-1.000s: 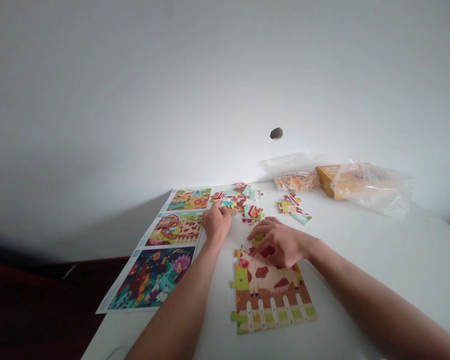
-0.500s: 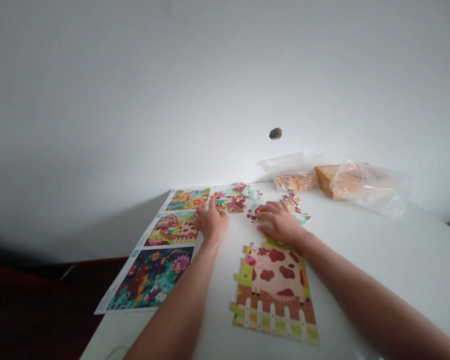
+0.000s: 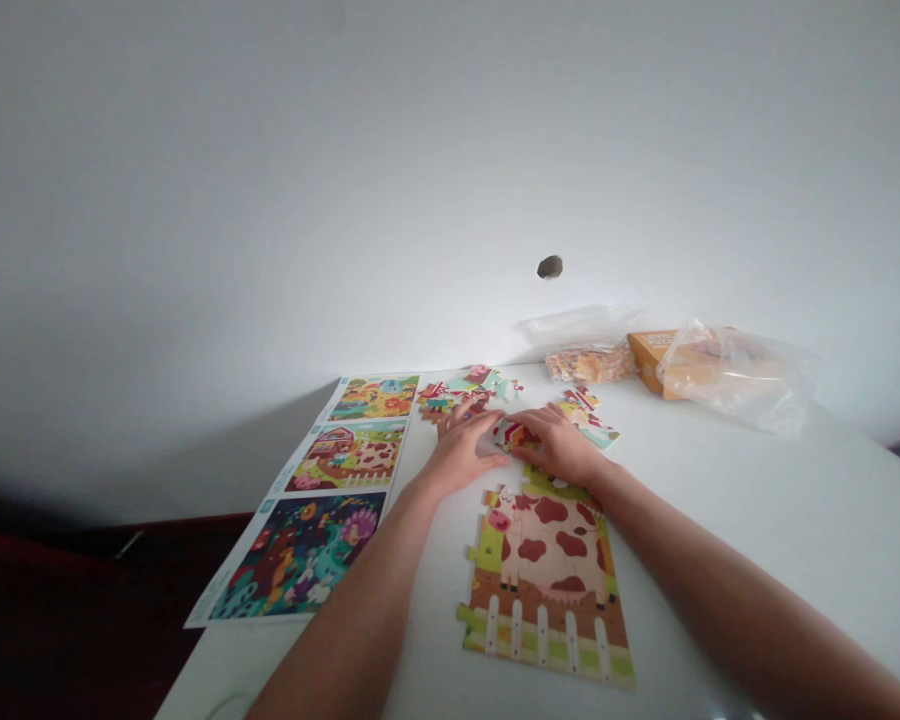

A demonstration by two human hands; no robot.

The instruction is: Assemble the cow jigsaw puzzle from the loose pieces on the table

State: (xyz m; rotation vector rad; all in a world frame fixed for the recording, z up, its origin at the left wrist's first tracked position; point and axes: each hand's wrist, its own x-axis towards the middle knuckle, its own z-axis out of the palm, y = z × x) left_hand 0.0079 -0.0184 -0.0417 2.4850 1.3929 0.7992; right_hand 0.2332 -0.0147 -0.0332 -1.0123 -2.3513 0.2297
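Note:
A partly joined jigsaw puzzle (image 3: 555,590) with a spotted cow and a white fence lies flat on the white table. My right hand (image 3: 562,445) is just beyond its top edge, fingers closed on a red and white puzzle piece (image 3: 511,434). My left hand (image 3: 461,450) is left of that piece, thumb and fingers apart, its fingertips near the loose pieces behind. Those loose puzzle pieces (image 3: 436,398) lie in a scattered group at the back, partly covered by my left fingers. More pieces (image 3: 592,425) lie right of my right hand.
A picture sheet (image 3: 326,492) with three scenes lies along the table's left side. At the back right are a clear bag of pieces (image 3: 591,362), an orange box (image 3: 654,362) and an empty plastic bag (image 3: 765,390). A wall (image 3: 345,200) with a hole rises behind.
My left hand has moved right, from beside the picture sheet to close by my right hand. The right hand's fingers have drawn in around the red and white piece.

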